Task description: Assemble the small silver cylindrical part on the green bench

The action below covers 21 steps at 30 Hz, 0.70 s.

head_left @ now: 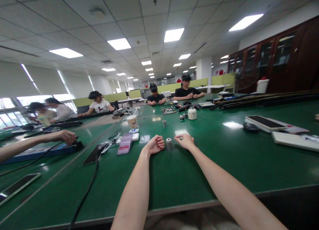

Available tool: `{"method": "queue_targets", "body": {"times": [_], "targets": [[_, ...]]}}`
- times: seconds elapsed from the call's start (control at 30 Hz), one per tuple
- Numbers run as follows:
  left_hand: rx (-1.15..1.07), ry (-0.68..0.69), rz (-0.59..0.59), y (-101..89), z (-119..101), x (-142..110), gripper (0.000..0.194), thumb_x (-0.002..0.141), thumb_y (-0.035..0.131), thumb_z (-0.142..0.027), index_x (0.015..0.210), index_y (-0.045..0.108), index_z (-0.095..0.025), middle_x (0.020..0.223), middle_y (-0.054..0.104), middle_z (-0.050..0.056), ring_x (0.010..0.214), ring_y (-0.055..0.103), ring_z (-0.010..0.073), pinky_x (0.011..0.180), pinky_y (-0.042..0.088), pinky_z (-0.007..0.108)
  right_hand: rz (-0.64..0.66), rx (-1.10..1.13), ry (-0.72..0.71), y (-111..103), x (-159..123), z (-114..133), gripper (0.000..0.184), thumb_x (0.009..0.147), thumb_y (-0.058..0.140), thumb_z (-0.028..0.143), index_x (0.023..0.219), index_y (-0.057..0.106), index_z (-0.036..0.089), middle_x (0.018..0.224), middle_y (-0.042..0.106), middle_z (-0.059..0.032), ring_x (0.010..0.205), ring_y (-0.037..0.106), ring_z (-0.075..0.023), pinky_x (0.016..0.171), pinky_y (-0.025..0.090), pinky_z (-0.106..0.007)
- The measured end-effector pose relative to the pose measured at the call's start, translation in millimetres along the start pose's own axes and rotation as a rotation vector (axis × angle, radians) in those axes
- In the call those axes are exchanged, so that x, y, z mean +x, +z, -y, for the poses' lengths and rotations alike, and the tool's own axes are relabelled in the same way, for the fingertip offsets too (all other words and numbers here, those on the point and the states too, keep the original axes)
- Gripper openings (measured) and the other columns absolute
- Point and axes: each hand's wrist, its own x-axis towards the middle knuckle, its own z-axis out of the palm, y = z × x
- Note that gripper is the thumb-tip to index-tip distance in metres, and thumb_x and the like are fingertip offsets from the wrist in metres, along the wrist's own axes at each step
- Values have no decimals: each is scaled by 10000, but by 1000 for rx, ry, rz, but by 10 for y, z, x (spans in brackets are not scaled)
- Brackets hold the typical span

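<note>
A small silver metal cylinder [169,144] stands upright on the green table between my two hands. Just left of it rests my left hand [155,145], its fingers curled inward in a loose fist, with nothing visible in them. On the other side, my right hand [185,141] is closed, with thumb and fingertips drawn together toward the cylinder's top. Whatever those fingertips pinch, if anything, is too small to make out. Behind the right hand lies a pale, shiny packet [181,132], partly covered by it. A second small metal cylinder [164,123] stands farther off.
To the left are a purple packet [125,143], a cup [132,121], a black cable [93,180] and another person's hand [65,136] at a blue power strip [47,152]. A white jar [192,113] stands ahead; a phone [266,122] lies right. Several people sit around.
</note>
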Motion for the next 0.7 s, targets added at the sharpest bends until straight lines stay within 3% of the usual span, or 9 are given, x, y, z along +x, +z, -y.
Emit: {"method": "queue_targets", "body": {"times": [0.1, 0.2, 0.37, 0.7], "targets": [[4, 4, -12, -2, 3, 0, 365, 863, 435, -187, 546, 254, -186, 492, 183, -64, 406, 251, 75, 433, 240, 196, -95, 276, -115, 15, 64, 39, 231, 832, 583, 374, 953, 745, 263, 1004, 732, -47, 963, 656, -235, 868, 491, -386], [3, 6, -11, -9, 4, 3, 361, 867, 434, -188, 550, 262, -187, 494, 189, -65, 407, 251, 76, 433, 246, 196, -79, 458, -260, 8, 72, 142, 230, 825, 586, 327, 965, 736, 225, 954, 742, -48, 872, 681, -194, 830, 519, -333], [11, 12, 0, -23, 4, 17, 359, 872, 424, -189, 547, 271, -187, 486, 189, -64, 405, 251, 78, 434, 249, 198, 47, 428, -374, -33, -31, 277, 197, 813, 613, 313, 935, 746, 234, 917, 750, -37, 847, 688, -196, 817, 519, -330], [19, 9, -1, -31, 3, 20, 359, 874, 431, -196, 551, 275, -186, 484, 194, -65, 404, 252, 78, 434, 250, 198, 67, 405, -421, -113, -94, 321, 186, 808, 620, 299, 932, 751, 253, 909, 752, -20, 836, 693, -193, 804, 521, -318]]}}
